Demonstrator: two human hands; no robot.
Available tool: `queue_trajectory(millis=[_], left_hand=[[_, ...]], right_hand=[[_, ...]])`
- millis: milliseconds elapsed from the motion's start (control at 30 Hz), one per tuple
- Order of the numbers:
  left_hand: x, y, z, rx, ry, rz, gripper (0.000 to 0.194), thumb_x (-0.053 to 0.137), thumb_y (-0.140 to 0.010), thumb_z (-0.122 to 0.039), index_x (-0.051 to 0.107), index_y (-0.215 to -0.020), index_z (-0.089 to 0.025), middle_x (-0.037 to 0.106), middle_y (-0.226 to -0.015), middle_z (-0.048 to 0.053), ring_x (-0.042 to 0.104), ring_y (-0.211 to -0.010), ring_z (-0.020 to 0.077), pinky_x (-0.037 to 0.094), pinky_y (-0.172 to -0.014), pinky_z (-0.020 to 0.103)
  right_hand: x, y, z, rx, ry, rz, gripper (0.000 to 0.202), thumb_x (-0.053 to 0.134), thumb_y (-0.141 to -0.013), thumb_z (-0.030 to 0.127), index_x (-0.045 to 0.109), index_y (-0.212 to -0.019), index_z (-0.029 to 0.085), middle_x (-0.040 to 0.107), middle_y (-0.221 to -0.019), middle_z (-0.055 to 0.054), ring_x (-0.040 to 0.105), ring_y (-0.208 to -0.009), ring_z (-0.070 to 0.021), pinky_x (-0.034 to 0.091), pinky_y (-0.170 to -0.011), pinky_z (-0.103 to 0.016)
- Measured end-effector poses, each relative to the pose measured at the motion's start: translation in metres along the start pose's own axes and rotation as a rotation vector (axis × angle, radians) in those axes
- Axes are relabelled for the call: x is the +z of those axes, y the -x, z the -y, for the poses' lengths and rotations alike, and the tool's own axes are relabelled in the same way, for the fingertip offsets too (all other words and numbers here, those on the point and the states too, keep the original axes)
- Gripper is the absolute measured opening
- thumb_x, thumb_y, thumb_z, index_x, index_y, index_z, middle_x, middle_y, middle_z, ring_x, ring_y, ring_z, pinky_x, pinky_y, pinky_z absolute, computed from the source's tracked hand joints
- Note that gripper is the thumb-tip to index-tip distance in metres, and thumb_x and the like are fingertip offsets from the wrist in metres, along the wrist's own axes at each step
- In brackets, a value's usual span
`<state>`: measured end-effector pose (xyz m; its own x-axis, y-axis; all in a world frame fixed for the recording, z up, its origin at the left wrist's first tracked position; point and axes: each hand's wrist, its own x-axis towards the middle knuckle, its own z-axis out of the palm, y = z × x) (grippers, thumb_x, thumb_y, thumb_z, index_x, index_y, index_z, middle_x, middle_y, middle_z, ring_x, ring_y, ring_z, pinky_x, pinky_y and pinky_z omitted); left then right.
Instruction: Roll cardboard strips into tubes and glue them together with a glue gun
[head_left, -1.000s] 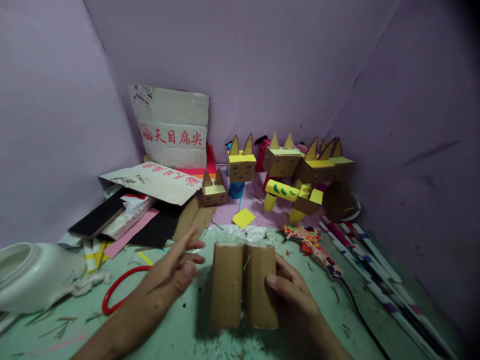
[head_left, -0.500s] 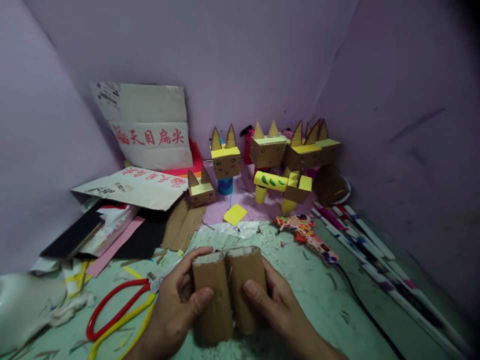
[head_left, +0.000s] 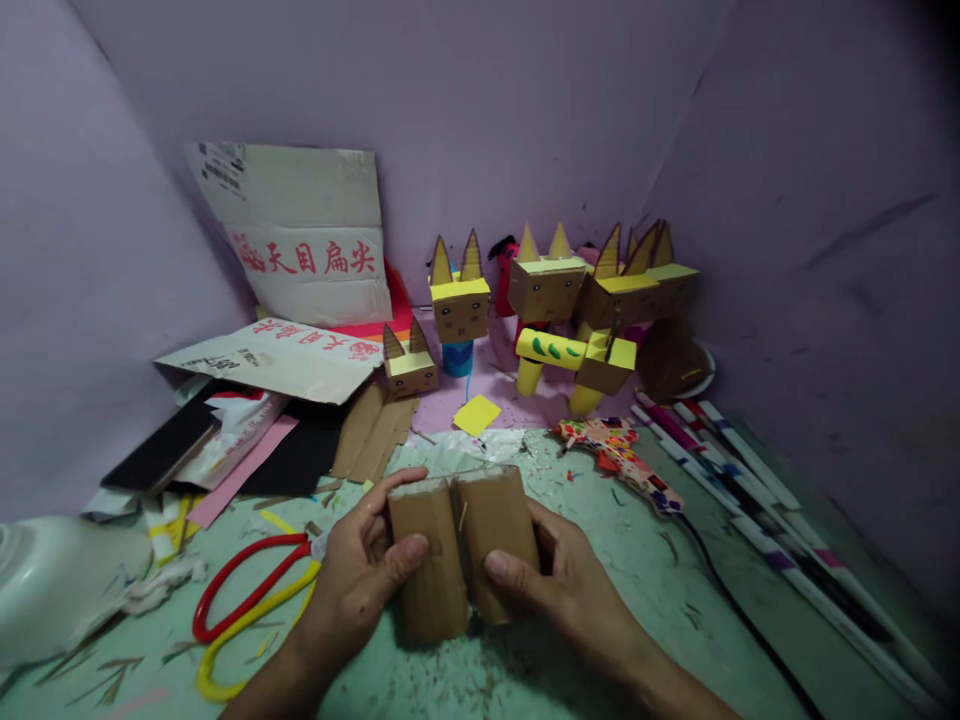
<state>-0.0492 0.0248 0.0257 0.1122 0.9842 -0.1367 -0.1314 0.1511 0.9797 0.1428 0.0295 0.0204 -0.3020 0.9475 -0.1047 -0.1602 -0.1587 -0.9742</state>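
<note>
- Cardboard piece, brown and in two boxy halves, is held up above the green table, front and centre, tilted slightly; whether the halves are joined cannot be told.
- Left hand grasps its left half, thumb on the near face, the other fingers around the side and behind.
- Right hand grasps its right half in the same way, thumb pressed on the near face.
- Scissors with red and yellow handles lie on the table just beside the left hand, partly hidden by it.
- Glue gun, flower-patterned, lies beyond the right hand, its black cord running toward the near edge.
- Yellow paper lies farther back, in front of several cardboard figures with pointed ears.
- Long white sticks with coloured bands lie along the right wall.
</note>
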Motion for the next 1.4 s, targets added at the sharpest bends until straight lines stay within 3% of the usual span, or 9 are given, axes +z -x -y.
queue_trajectory(millis=[300,367,467,533,600,867,1167,1300,1400], left_hand=[[-0.004,-0.011,0.000,-0.037,0.016,0.030,0.067,0.065,-0.080,-0.040,0.038,-0.136,-0.016,0.064,-0.116,0.014,0.061,-0.108,0.0290,0.048,-0.092,0.039],[-0.004,-0.010,-0.004,0.146,-0.200,-0.079,0.052,0.062,-0.082,-0.035,0.047,-0.129,-0.017,0.061,-0.120,0.014,0.058,-0.111,0.0281,0.047,-0.093,0.041],[0.002,-0.001,-0.013,0.648,-0.710,-0.240,0.017,0.059,-0.081,-0.014,0.065,-0.096,-0.018,0.056,-0.122,0.013,0.050,-0.117,0.0281,0.042,-0.097,0.046],[0.011,0.005,-0.019,0.898,-0.985,-0.251,0.017,0.056,-0.077,-0.003,0.066,-0.082,-0.015,0.055,-0.122,0.014,0.043,-0.123,0.0314,0.037,-0.100,0.052],[0.022,0.010,-0.022,0.979,-1.150,-0.262,0.018,0.054,-0.075,-0.001,0.066,-0.081,-0.012,0.055,-0.126,0.018,0.037,-0.128,0.0359,0.034,-0.101,0.057],[0.040,0.011,-0.020,0.905,-1.398,-0.322,0.023,0.044,-0.080,-0.005,0.066,-0.085,-0.011,0.052,-0.136,0.017,0.027,-0.137,0.0335,0.022,-0.109,0.053],[0.035,0.006,-0.023,0.924,-1.204,-0.258,0.015,0.050,-0.072,-0.002,0.061,-0.072,-0.012,0.056,-0.128,0.019,0.034,-0.131,0.0368,0.032,-0.104,0.055],[0.006,-0.001,-0.043,1.046,-1.154,-0.541,0.013,0.056,-0.074,-0.006,0.063,-0.082,-0.013,0.059,-0.117,0.016,0.044,-0.124,0.0326,0.036,-0.103,0.052],[-0.032,-0.009,-0.058,0.919,-1.228,-0.826,0.026,0.047,-0.078,-0.007,0.066,-0.093,-0.018,0.065,-0.104,0.008,0.058,-0.108,0.0252,0.041,-0.098,0.046]], right_hand=[[-0.008,-0.003,-0.008,0.168,-0.293,0.071,0.050,0.076,-0.067,0.040,0.063,-0.110,0.018,0.069,-0.100,-0.011,0.064,-0.092,-0.0286,0.048,-0.083,-0.043],[-0.010,-0.004,-0.009,0.170,-0.277,0.025,0.049,0.078,-0.065,0.038,0.063,-0.107,0.017,0.070,-0.096,-0.010,0.065,-0.089,-0.0279,0.048,-0.081,-0.043],[-0.007,-0.005,-0.009,0.102,-0.180,-0.070,0.046,0.081,-0.062,0.038,0.064,-0.100,0.018,0.071,-0.094,-0.008,0.064,-0.086,-0.0256,0.049,-0.076,-0.038],[-0.003,-0.004,-0.008,0.049,-0.090,-0.101,0.042,0.081,-0.061,0.038,0.065,-0.095,0.019,0.071,-0.091,-0.006,0.064,-0.083,-0.0236,0.049,-0.073,-0.035],[0.000,-0.003,-0.005,0.009,-0.009,-0.113,0.039,0.080,-0.062,0.037,0.064,-0.093,0.019,0.071,-0.087,-0.005,0.064,-0.081,-0.0222,0.050,-0.071,-0.032],[0.007,0.004,-0.001,-0.011,0.169,-0.065,0.033,0.074,-0.067,0.025,0.062,-0.098,0.019,0.072,-0.090,-0.004,0.065,-0.080,-0.0201,0.051,-0.068,-0.026],[0.008,0.007,-0.003,-0.003,0.093,-0.084,0.032,0.077,-0.064,0.023,0.065,-0.093,0.020,0.071,-0.081,-0.001,0.064,-0.075,-0.0188,0.050,-0.067,-0.026],[-0.002,-0.001,-0.010,0.095,-0.212,-0.228,0.040,0.080,-0.062,0.035,0.065,-0.095,0.018,0.070,-0.081,-0.003,0.063,-0.075,-0.0203,0.050,-0.064,-0.029],[-0.010,-0.007,-0.011,0.194,-0.394,-0.283,0.043,0.082,-0.059,0.031,0.066,-0.097,0.018,0.071,-0.087,-0.004,0.064,-0.073,-0.0197,0.051,-0.063,-0.030]])
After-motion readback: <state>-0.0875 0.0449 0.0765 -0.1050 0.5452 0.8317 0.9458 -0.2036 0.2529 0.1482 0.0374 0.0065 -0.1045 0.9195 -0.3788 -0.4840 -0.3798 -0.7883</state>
